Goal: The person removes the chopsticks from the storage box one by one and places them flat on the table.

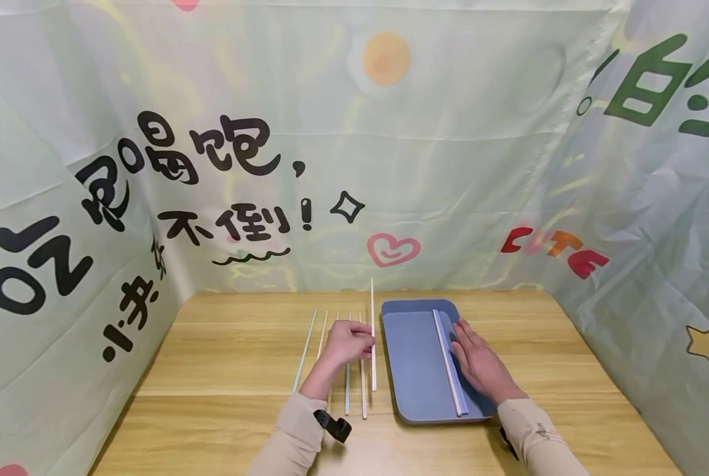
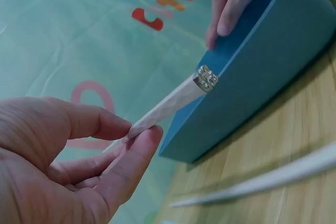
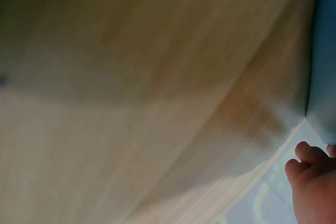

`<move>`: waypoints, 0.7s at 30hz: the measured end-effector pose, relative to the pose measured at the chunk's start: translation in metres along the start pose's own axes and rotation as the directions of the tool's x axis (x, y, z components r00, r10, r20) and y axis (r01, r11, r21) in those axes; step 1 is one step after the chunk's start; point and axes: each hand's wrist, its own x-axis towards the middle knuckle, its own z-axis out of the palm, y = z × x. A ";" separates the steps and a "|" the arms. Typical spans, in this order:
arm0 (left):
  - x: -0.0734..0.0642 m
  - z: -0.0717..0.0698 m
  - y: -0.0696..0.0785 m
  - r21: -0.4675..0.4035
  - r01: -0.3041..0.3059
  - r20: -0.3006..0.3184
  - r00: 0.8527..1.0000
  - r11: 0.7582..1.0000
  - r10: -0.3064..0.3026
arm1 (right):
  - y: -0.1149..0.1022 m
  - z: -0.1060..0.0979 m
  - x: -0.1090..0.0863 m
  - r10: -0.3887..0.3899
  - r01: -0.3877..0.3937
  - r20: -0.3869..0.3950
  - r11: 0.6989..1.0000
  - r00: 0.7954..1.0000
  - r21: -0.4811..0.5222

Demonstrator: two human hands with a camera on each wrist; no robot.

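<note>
My left hand (image 1: 347, 342) pinches a white chopstick (image 1: 372, 301) between thumb and fingers, just left of a blue-grey tray (image 1: 411, 370). In the left wrist view, this chopstick (image 2: 168, 100) points its glittery silver end toward the tray wall (image 2: 257, 72). Inside the tray, a pale chopstick (image 1: 445, 354) and a bluish-purple one (image 1: 463, 400) lie side by side, lengthwise. My right hand (image 1: 479, 363) rests along the tray's right side with straight fingers. Only part of the right hand (image 3: 317, 187) shows in the right wrist view, beside the tray.
Several chopsticks lie in a loose row left of the tray, among them a light green one (image 1: 304, 350), a blue one (image 1: 347, 393) and a pinkish one (image 1: 363, 396). The wooden table (image 1: 223, 370) meets a printed cloth backdrop (image 1: 307, 271) at the back and sides.
</note>
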 end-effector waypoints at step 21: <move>-0.011 -0.083 -0.020 0.132 0.021 -0.156 0.988 0.991 0.000 | 0.000 0.000 0.000 0.000 0.000 -0.001 1.000 1.000 0.003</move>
